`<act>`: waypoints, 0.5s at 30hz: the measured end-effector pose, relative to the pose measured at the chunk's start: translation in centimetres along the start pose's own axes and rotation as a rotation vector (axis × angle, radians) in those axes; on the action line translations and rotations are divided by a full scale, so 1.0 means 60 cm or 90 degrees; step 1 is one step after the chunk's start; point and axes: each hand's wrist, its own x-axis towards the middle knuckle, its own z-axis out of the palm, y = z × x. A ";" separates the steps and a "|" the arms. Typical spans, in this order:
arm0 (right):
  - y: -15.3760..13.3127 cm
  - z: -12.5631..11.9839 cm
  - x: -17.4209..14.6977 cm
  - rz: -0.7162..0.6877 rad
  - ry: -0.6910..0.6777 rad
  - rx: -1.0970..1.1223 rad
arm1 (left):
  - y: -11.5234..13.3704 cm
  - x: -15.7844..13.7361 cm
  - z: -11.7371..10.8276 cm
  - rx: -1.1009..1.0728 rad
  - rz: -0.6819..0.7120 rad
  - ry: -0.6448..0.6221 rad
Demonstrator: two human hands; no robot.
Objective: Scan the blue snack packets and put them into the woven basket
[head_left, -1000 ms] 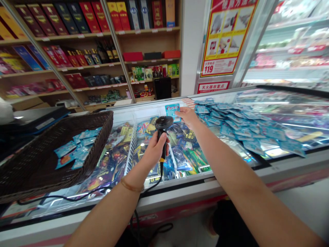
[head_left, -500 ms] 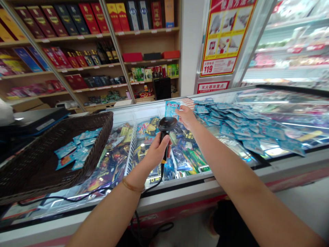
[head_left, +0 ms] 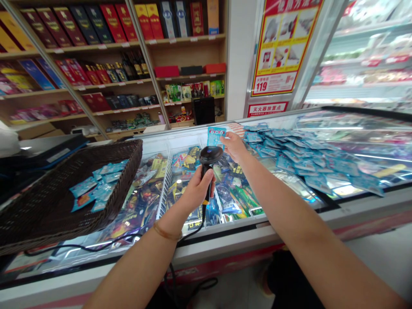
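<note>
My left hand (head_left: pixel 200 187) is wrapped round the grip of a black barcode scanner (head_left: pixel 210 155), held upright over the glass freezer top. Its cord runs down from the handle. Just beyond the scanner head, my right hand (head_left: pixel 234 146) pinches a small blue packet (head_left: pixel 215 136) by its right edge, facing the scanner. The packet's lower part is partly hidden behind the scanner. To the right lies a spread pile of similar blue packets (head_left: pixel 299 152). On the left, several more blue packets (head_left: pixel 98 184) lie inside a dark brown woven basket (head_left: pixel 132 171).
Under the glass, the chest freezer (head_left: pixel 231 238) holds colourful packs parted by white wire dividers (head_left: pixel 165 182). A black cable (head_left: pixel 86 248) trails across the front. Shelves (head_left: pixel 106 45) of boxes and bottles stand behind, beside a red and yellow poster (head_left: pixel 283 47).
Almost nothing differs; both hands keep their holds on the scanner and the packet. The view has shifted very slightly.
</note>
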 end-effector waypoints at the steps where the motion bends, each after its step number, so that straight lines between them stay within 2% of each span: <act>1: 0.001 0.000 0.001 0.012 -0.002 0.024 | -0.001 0.000 -0.001 0.004 -0.001 -0.001; 5: 0.007 -0.002 0.004 0.025 0.006 0.051 | -0.006 0.000 0.002 0.009 -0.014 0.016; 7: 0.012 0.000 0.003 0.026 0.026 0.037 | -0.004 -0.001 0.006 -0.002 -0.030 0.075; 9: 0.019 0.011 -0.001 0.045 0.045 0.032 | 0.003 0.000 0.009 -0.026 -0.050 0.168; 12: 0.024 0.050 -0.004 0.103 0.009 0.061 | 0.030 0.001 0.000 -0.079 -0.070 0.292; 15: 0.015 0.122 -0.001 0.121 -0.071 0.072 | 0.073 -0.005 -0.034 -0.111 -0.044 0.360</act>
